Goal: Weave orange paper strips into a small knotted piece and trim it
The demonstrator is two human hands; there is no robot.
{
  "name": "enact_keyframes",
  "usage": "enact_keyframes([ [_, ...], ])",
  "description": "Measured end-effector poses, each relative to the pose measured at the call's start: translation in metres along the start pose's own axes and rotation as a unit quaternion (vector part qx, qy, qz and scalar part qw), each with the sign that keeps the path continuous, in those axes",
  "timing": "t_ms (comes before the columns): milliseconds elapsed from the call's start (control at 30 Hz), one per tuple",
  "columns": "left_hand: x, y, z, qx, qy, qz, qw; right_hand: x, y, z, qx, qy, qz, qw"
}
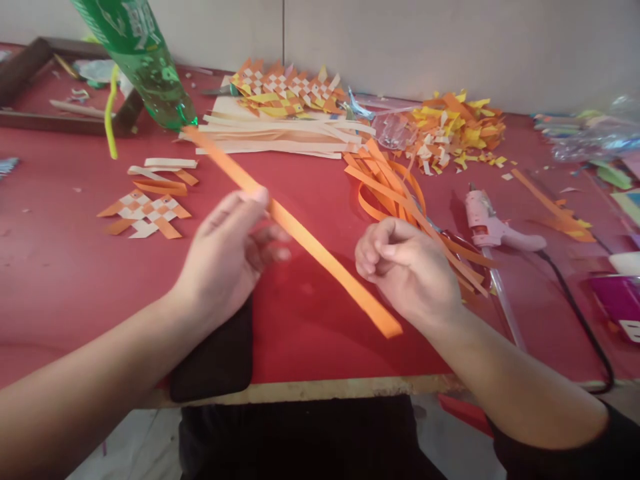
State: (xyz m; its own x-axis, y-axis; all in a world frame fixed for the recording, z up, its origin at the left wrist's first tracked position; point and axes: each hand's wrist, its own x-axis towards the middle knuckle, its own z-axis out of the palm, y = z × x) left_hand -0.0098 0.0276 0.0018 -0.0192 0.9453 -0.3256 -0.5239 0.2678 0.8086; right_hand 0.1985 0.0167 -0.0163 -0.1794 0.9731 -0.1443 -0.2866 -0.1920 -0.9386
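Observation:
My left hand (225, 247) pinches a long orange paper strip (320, 250) between thumb and forefinger. The strip slants across the middle, its near end hanging free above the red table. Just right of it, my right hand (407, 267) is curled with the thumb against the forefinger, and nothing shows between them. Behind that hand lies a bundle of orange strips (385, 183). To the left of my left hand sit woven orange-and-white paper fish (150, 210), with a few short strips (170, 163) above them.
A green bottle (145, 67) stands at the back left by a dark frame (25, 73). Pale strips (280, 137) and more woven fish (290, 87) lie behind. Paper scraps (455, 130) and a pink glue gun (500, 227) with its cord are rightward. A black phone-like slab (220, 360) rests at the front edge.

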Motion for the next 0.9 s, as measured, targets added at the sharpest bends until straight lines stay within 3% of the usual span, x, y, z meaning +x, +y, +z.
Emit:
enact_keyframes([
  [67, -0.008, -0.007, 0.002, 0.082, -0.144, -0.082, 0.983, 0.0, 0.001, 0.001, -0.01, 0.003, 0.018, 1.0],
  [133, -0.015, -0.013, 0.002, 0.174, -0.251, -0.141, 0.942, -0.002, 0.003, 0.002, -0.051, -0.032, 0.044, 0.997],
  [267, -0.021, -0.02, 0.001, 0.315, -0.33, -0.134, 0.88, -0.006, 0.008, 0.004, -0.136, -0.074, 0.057, 0.986],
  [333, -0.02, -0.021, 0.001, 0.333, -0.329, -0.099, 0.878, -0.006, 0.007, 0.005, -0.124, -0.062, 0.059, 0.989],
  [433, -0.017, -0.022, 0.0, 0.284, -0.254, -0.033, 0.924, -0.004, 0.004, 0.005, -0.045, -0.059, 0.089, 0.993],
  [567, -0.011, -0.021, -0.002, 0.154, -0.164, 0.014, 0.974, -0.003, -0.002, 0.003, 0.017, -0.115, 0.128, 0.985],
  [667, -0.009, -0.019, -0.002, 0.1, -0.142, 0.024, 0.985, -0.003, -0.003, 0.003, 0.018, -0.127, 0.129, 0.983],
  [900, -0.009, -0.021, -0.003, 0.077, -0.132, 0.067, 0.986, -0.005, -0.001, 0.002, 0.002, -0.145, 0.125, 0.982],
])
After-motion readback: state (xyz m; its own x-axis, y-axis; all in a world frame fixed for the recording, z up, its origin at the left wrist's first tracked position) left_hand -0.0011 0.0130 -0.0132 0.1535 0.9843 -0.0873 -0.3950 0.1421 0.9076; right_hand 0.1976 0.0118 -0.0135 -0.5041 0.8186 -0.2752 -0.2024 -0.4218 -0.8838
